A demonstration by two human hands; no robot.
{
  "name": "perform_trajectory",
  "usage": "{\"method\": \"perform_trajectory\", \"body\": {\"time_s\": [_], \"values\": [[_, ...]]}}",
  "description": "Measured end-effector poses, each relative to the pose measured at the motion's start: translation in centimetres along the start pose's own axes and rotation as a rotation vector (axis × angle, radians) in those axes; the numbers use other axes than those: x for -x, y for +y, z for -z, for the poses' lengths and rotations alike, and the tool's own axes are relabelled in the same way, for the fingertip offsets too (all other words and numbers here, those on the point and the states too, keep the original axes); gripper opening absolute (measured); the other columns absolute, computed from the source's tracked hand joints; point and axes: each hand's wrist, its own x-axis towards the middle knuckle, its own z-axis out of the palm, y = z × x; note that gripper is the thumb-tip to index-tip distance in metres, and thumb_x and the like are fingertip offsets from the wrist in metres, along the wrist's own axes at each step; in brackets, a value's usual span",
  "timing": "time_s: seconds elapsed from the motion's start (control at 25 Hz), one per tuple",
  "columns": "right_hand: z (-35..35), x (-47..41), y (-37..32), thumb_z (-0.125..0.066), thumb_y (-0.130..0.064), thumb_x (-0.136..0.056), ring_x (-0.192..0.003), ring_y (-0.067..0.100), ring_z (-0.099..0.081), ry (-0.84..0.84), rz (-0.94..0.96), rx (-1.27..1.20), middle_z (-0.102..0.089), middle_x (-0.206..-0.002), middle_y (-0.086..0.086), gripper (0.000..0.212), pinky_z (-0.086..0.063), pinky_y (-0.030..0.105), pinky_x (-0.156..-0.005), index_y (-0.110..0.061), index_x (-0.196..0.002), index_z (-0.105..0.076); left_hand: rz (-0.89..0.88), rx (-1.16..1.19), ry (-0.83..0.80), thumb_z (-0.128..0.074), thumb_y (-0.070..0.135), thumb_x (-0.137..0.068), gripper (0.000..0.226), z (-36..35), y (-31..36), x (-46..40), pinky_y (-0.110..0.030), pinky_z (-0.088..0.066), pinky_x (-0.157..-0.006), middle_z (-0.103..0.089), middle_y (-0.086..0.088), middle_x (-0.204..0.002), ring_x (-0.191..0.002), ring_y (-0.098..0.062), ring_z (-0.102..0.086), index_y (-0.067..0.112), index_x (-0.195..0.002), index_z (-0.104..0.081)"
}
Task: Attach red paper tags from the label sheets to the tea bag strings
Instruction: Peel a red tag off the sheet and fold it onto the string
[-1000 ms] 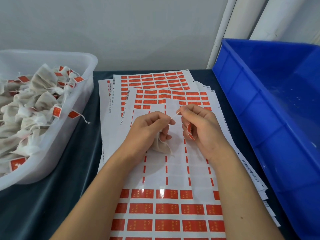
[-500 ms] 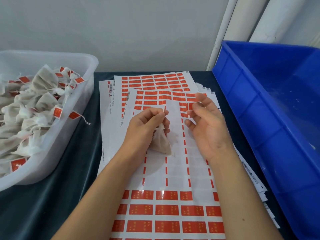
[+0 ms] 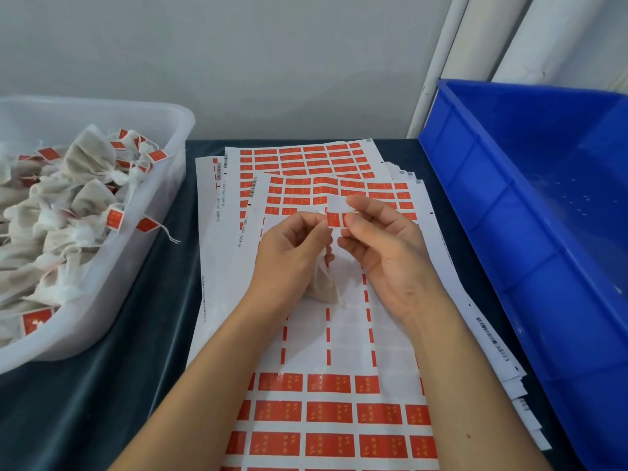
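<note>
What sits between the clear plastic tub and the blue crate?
In the head view, the stacked label sheets lie on dark cloth between the tub and crate.

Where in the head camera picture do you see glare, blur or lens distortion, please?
Head view: soft glare on the glossy red tags low on the top label sheet; wide-angle bending of the blue bin rim and the white pipes; the held red tag and tea bag look slightly soft.
</note>
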Motion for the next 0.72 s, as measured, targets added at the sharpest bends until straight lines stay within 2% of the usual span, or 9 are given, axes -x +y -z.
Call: {"method": "perform_trajectory", "body": {"time_s": [0.16, 0.28, 0.36, 0.48, 0.72], "values": [[-0.1, 0.0, 0.0, -0.076, -0.018, -0.090, -0.108, 0.029, -0.073, 0.008, 0.005, 0.009, -0.076, -0.118, 0.007, 0.018, -0.060, 0.035, -0.089, -0.021, -0.108, -0.080, -0.022, -0.054, 0.004, -0.059, 0.025, -0.105, 0.018, -0.3, -0.1, 0.0, -0.028, -0.063, -0.078, -0.075, 0.002, -0.085, -0.077, -0.019, -0.071, 0.019, -0.097, -0.074], [-0.2, 0.1, -0.1, -0.073, -0.030, -0.087, -0.109, 0.024, -0.073, 0.046, 0.005, 0.043, -0.075, -0.122, 0.001, 0.030, -0.060, 0.035, -0.090, -0.024, -0.116, -0.078, -0.032, -0.042, 0.037, -0.062, 0.031, -0.103, 0.017, -0.5, 0.0, 0.0, -0.019, -0.060, -0.072, -0.073, 0.006, -0.082, -0.075, -0.013, -0.071, 0.024, -0.094, -0.074], [-0.1, 0.0, -0.1, -0.068, -0.031, -0.091, -0.104, 0.022, -0.073, 0.089, 0.003, 0.059, -0.075, -0.120, -0.001, 0.027, -0.060, 0.035, -0.089, -0.025, -0.116, -0.078, -0.024, -0.003, 0.065, -0.063, 0.032, -0.102, 0.017, -0.4, 0.2, 0.1, -0.015, -0.058, -0.070, -0.072, 0.006, -0.079, -0.075, -0.009, -0.070, 0.023, -0.093, -0.074], [-0.2, 0.1, -0.2, -0.063, -0.028, -0.099, -0.097, 0.018, -0.073, 0.108, -0.008, 0.063, -0.076, -0.115, 0.002, 0.017, -0.059, 0.034, -0.088, -0.027, -0.110, -0.076, -0.025, 0.048, 0.088, -0.063, 0.029, -0.103, 0.018, -0.3, 0.6, 0.1, -0.018, -0.059, -0.072, -0.073, 0.003, -0.080, -0.076, -0.012, -0.070, 0.018, -0.093, -0.074], [-0.5, 0.4, -0.4, -0.070, -0.042, -0.084, -0.088, 0.015, -0.071, 0.077, 0.002, 0.127, -0.076, -0.113, -0.001, 0.024, -0.059, 0.032, -0.084, -0.034, -0.106, -0.078, -0.075, 0.068, 0.120, -0.060, 0.028, -0.104, 0.018, -0.2, 1.4, 0.3, -0.022, -0.061, -0.076, -0.073, 0.002, -0.080, -0.076, -0.018, -0.071, 0.021, -0.093, -0.071]]}}
